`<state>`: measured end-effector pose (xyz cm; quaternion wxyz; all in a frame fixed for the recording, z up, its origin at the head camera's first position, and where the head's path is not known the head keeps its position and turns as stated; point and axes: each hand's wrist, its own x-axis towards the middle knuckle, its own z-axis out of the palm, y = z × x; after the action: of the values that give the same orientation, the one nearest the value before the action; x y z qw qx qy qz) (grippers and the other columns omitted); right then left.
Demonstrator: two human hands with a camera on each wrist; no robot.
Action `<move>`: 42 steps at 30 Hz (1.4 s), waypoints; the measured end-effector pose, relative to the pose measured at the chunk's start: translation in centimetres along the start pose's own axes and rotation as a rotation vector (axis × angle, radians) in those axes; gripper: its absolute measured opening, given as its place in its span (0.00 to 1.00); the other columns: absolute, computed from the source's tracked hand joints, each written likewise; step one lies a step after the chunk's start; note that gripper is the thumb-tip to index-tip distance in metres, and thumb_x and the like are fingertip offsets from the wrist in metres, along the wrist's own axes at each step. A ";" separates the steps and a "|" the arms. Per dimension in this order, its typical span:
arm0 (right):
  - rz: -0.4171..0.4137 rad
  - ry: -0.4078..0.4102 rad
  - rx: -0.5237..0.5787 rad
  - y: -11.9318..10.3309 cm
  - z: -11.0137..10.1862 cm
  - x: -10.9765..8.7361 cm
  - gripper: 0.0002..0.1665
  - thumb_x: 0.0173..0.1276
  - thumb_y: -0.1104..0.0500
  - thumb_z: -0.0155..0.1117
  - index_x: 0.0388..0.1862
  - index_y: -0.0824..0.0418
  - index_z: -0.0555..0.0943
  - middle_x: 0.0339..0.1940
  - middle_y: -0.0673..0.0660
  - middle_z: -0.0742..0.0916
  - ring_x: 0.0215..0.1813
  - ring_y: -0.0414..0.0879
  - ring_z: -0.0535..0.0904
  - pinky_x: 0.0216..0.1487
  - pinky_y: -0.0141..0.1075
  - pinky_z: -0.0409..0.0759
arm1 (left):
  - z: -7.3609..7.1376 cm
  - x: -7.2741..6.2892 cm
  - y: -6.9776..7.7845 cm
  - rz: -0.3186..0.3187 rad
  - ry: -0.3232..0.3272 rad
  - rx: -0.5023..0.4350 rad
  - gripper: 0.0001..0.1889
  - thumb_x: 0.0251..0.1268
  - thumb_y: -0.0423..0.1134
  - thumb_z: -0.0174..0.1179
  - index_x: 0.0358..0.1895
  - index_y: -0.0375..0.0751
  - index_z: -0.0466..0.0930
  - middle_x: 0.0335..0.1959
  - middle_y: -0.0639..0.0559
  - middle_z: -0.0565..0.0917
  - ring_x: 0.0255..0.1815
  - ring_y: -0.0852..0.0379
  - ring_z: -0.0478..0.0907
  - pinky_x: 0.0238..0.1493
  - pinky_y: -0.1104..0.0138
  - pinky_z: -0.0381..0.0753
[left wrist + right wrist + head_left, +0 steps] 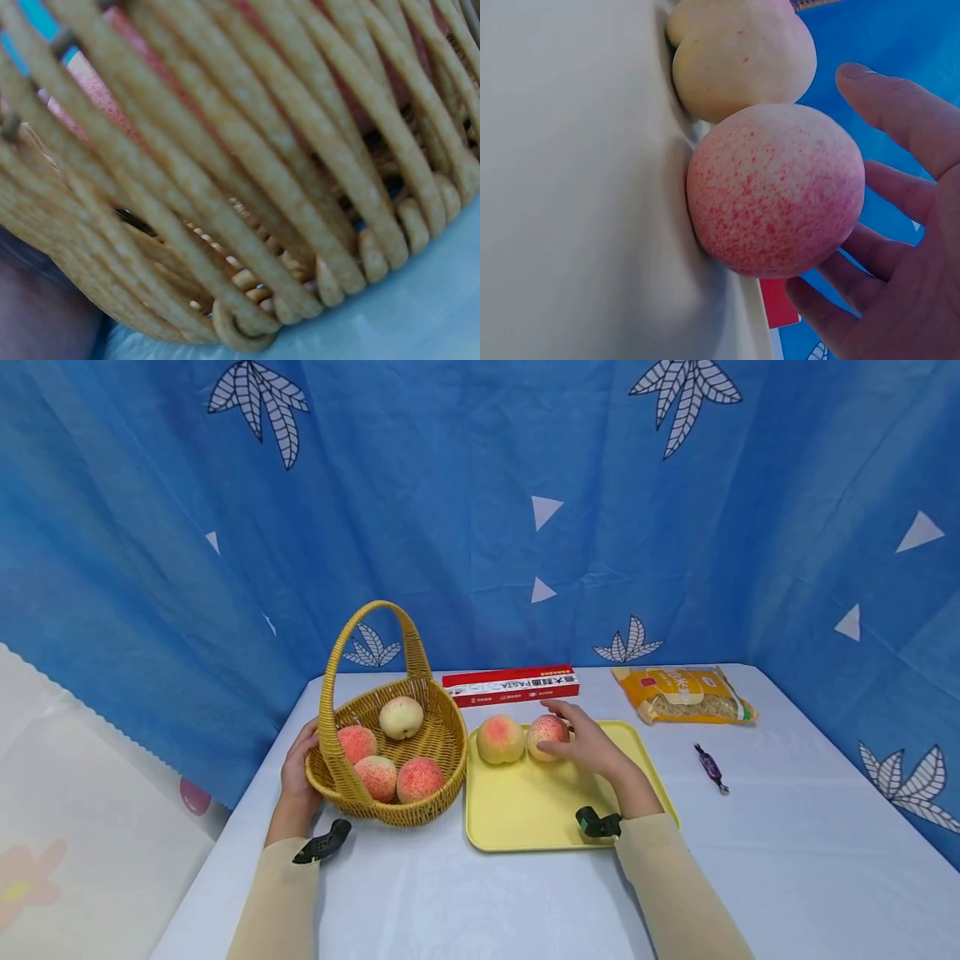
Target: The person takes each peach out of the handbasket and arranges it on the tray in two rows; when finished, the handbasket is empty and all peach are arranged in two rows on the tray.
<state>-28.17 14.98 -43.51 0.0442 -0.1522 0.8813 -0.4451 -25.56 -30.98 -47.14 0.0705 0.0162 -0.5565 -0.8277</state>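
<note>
A yellow wicker basket [450,714] with a tall arched handle holds several peaches, among them a pale one [401,717] and a red one [421,778]. At its left side my left hand [298,777] grips the rim; the left wrist view shows the woven wall [247,172] up close. Two peaches sit side by side at the back of a yellow tray [540,810]. My right hand [588,745] is spread behind and beside the right, red-speckled peach [776,191], thumb and fingers apart around it. The left, paler peach [742,64] sits close against that one.
Behind the tray lies a red pasta box [510,685]. An orange food packet [684,695] is at the back right, with a small purple wrapped candy [710,768] in front of it. A blue curtain [480,510] hangs behind the white table [405,893].
</note>
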 end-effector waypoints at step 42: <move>-0.388 -0.160 -0.082 -9.7 8.1 -0.7 0.35 0.68 0.51 0.68 0.72 0.51 0.70 0.72 0.52 0.74 0.74 0.50 0.68 0.72 0.52 0.70 | 0.2 0.1 0.4 -0.018 0.017 -0.012 0.20 0.79 0.37 0.35 0.65 0.55 0.71 0.59 0.59 0.75 0.52 0.66 0.76 0.56 0.77 0.77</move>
<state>-23.55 3.55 -40.66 0.0213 -0.3558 0.8466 -0.3953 -25.64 -30.90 -46.72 0.0679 0.0280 -0.5505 -0.8316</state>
